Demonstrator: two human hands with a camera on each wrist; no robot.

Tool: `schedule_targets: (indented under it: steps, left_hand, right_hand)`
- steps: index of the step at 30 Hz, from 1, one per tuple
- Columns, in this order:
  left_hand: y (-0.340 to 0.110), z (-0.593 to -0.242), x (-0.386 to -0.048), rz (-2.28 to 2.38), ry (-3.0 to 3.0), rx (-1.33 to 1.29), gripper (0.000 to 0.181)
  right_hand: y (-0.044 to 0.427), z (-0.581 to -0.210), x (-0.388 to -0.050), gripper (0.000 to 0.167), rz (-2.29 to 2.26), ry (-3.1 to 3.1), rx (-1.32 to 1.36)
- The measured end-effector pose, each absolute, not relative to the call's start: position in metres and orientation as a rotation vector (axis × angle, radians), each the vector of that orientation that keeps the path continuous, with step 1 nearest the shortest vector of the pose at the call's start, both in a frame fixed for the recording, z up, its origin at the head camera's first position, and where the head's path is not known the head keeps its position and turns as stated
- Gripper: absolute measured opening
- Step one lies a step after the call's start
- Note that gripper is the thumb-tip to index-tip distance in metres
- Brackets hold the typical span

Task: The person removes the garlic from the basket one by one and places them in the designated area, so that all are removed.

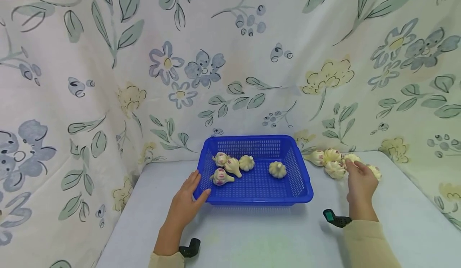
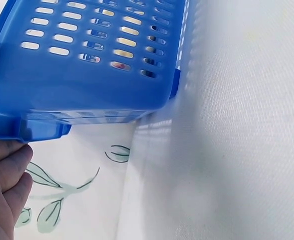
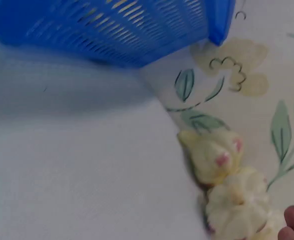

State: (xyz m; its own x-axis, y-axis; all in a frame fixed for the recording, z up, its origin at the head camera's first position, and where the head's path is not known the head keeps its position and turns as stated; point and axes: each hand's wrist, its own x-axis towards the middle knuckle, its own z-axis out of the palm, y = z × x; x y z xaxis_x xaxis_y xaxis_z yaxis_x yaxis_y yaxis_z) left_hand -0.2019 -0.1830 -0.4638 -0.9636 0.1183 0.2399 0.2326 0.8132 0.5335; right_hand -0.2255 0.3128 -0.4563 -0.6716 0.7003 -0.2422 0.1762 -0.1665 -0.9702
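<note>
A blue plastic basket [image 1: 257, 199] sits on the table with several garlic bulbs inside. Most of those bulbs [image 1: 233, 166] cluster on its left side, while one bulb [image 1: 277, 169] lies apart toward the right. My left hand [image 1: 184, 200] rests on the basket's left rim, fingers extended along the outside and thumb near the front corner. To the right of the basket, several more garlic bulbs [image 1: 335, 169] lie in a group. Over that group my right hand [image 1: 361, 185] reaches down, its fingers loosely bent beside the bulbs. No bulb is visible within its grasp.
A white-covered table [image 1: 252, 236] carries everything. Behind it and to the left hangs a floral curtain [image 1: 230, 60], close to the basket's back edge. Small black devices [image 1: 336, 219] are strapped at both wrists.
</note>
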Motion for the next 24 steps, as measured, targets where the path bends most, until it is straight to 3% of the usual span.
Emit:
schedule_targets:
  steps: [14,20,24]
  left_hand:
    - [-0.184,-0.463,-0.202,-0.895,-2.780,-0.265,0.075]
    - [-0.183,-0.463,-0.201,-0.924,-2.783,-0.259,0.072]
    - [-0.181,-0.461,-0.201,-0.910,-2.798,-0.247,0.074]
  right_hand:
    - [0.244,-0.356,-0.246,0.032,2.035,-1.423,-0.343]
    - [0.200,-0.341,-0.266,0.021,1.976,-1.586,-0.099]
    - [0.172,-0.344,-0.283,0.025,1.951,-1.764,0.007]
